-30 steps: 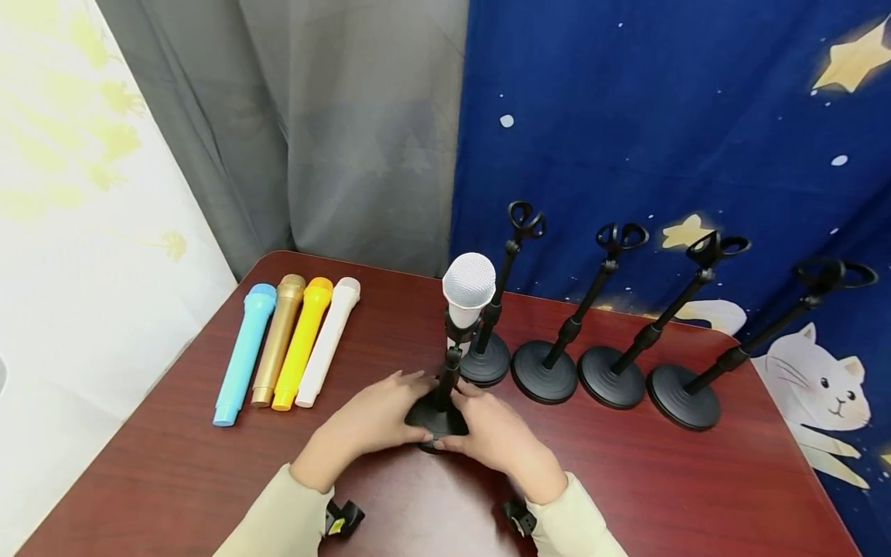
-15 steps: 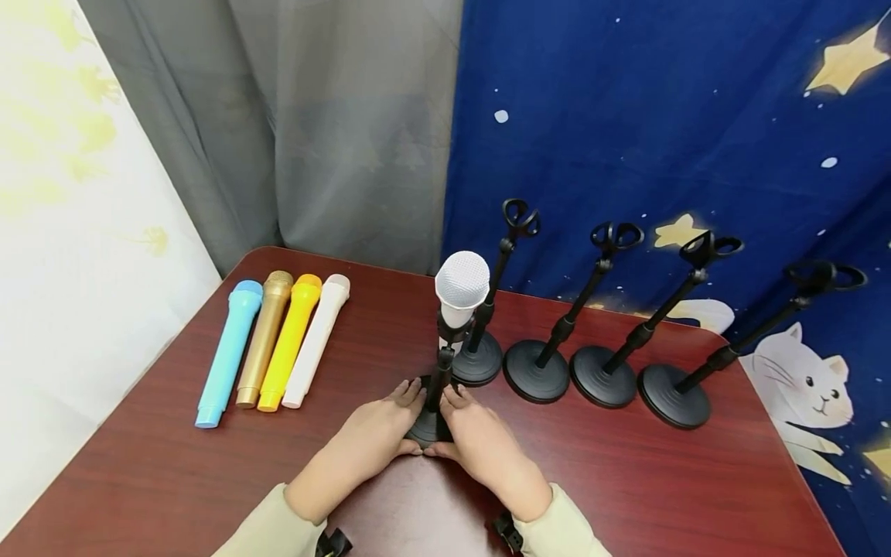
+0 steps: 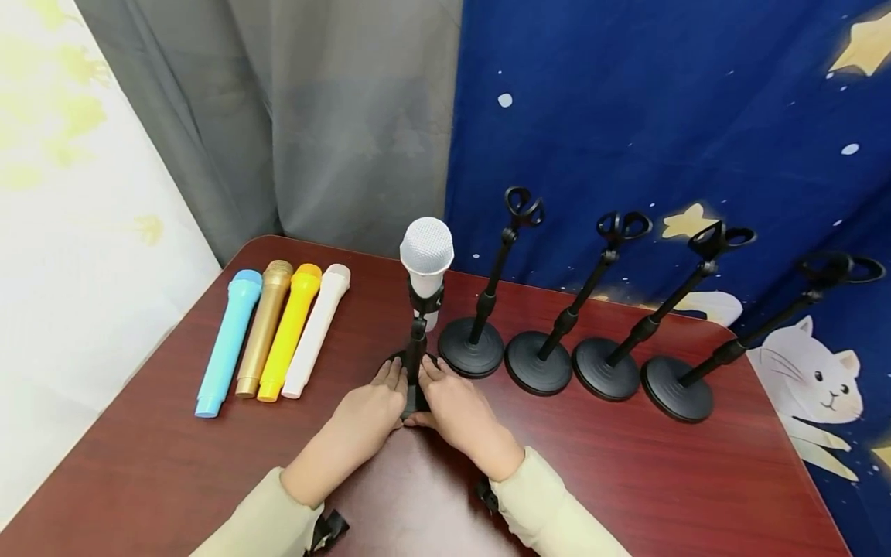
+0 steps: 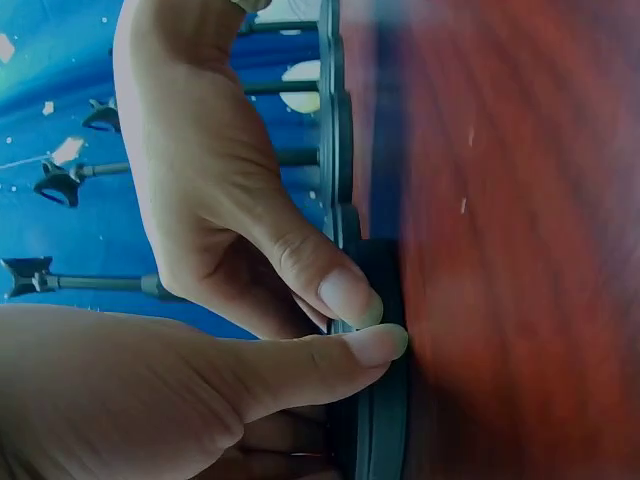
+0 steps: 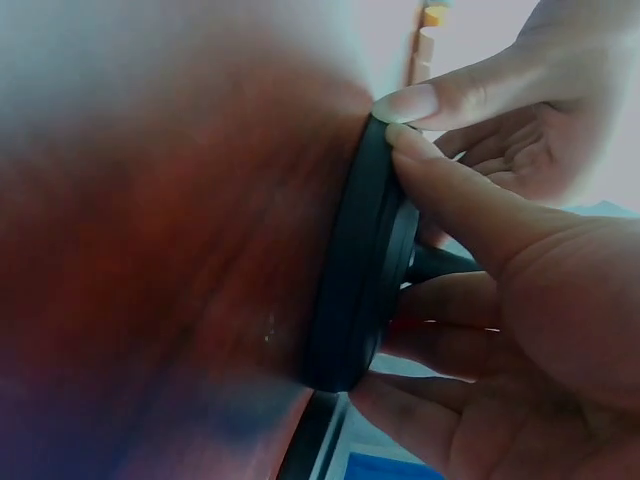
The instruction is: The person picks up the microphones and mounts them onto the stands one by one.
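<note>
In the head view a white microphone (image 3: 427, 255) sits upright in the clip of a black microphone stand (image 3: 415, 344), mid-table. My left hand (image 3: 369, 414) holds the left side of its round base, and my right hand (image 3: 462, 410) holds the right side. Fingers lie over the base on both sides of the pole. Both thumbs meet at the near rim, as the left wrist view shows on the base (image 4: 375, 430). From the right wrist view, the base (image 5: 362, 265) stands between the right thumb and fingers, its underside close to the tabletop.
Several black stands with bare clips, such as the nearest stand (image 3: 471, 348), form a row to the right. Blue (image 3: 230, 344), gold (image 3: 264, 329), yellow (image 3: 291, 333) and white (image 3: 317, 331) microphones lie side by side at left. Curtains (image 3: 362, 116) hang behind the table (image 3: 592, 472).
Both hands have moved the stand with its white microphone left and toward the back, away from the row's nearest stand. The fingers have settled flatter over the base. The other microphones and stands stay put.
</note>
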A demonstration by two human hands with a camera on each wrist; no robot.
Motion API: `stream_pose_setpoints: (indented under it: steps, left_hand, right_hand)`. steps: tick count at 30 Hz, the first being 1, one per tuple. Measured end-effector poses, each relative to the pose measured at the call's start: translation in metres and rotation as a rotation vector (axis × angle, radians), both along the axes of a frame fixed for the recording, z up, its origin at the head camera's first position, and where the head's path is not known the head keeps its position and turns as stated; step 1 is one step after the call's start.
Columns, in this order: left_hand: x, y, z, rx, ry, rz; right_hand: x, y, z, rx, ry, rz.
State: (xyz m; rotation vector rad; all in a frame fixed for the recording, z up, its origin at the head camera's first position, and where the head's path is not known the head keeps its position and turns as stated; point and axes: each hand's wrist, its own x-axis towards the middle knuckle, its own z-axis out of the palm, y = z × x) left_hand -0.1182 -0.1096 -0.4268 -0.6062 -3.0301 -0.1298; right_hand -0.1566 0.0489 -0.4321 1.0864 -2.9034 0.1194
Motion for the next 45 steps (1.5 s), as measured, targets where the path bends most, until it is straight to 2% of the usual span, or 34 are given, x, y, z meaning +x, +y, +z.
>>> stream_pose_setpoints:
  steps: [5,9,17,20,25,29,32,35,37,40,43,45]
  left_hand:
    - [-0.021,-0.005,0.000,0.018,-0.040,-0.002]
    - [-0.036,-0.010,0.004,0.039,-0.137,0.020]
    - [-0.075,-0.014,0.014,-0.014,-0.297,0.081]
    - [-0.090,-0.016,0.016,-0.049,-0.340,0.084]
    - [-0.115,-0.022,0.018,-0.067,-0.381,0.067]
    - [-0.130,-0.026,0.018,-0.061,-0.410,0.060]
    - [-0.140,-0.025,0.020,-0.047,-0.410,0.061]
    - [-0.146,-0.024,0.021,-0.017,-0.419,0.068]
    - [-0.146,-0.023,0.019,0.011,-0.428,0.075]
    - [-0.138,-0.024,0.011,0.035,-0.423,0.094]
    - [-0.127,-0.024,0.005,0.060,-0.379,0.124]
    - [-0.120,-0.024,0.005,0.098,-0.323,0.146]
  right_hand:
    - [-0.017,-0.008,0.005,0.005,-0.060,-0.013]
    - [-0.030,-0.017,0.007,0.019,-0.116,-0.050]
    - [-0.062,-0.034,0.007,0.018,-0.234,-0.131]
    - [-0.073,-0.040,0.009,0.036,-0.249,-0.162]
    - [-0.090,-0.047,0.013,0.065,-0.271,-0.208]
    - [-0.102,-0.050,0.014,0.061,-0.312,-0.250]
    - [-0.110,-0.051,0.016,0.045,-0.293,-0.279]
    - [-0.113,-0.051,0.018,0.029,-0.279,-0.306]
    - [-0.113,-0.051,0.016,0.029,-0.292,-0.317]
    - [-0.110,-0.049,0.010,0.031,-0.299,-0.304]
    - [-0.103,-0.043,0.007,-0.019,-0.276,-0.276]
    - [-0.096,-0.038,0.010,-0.074,-0.225,-0.255]
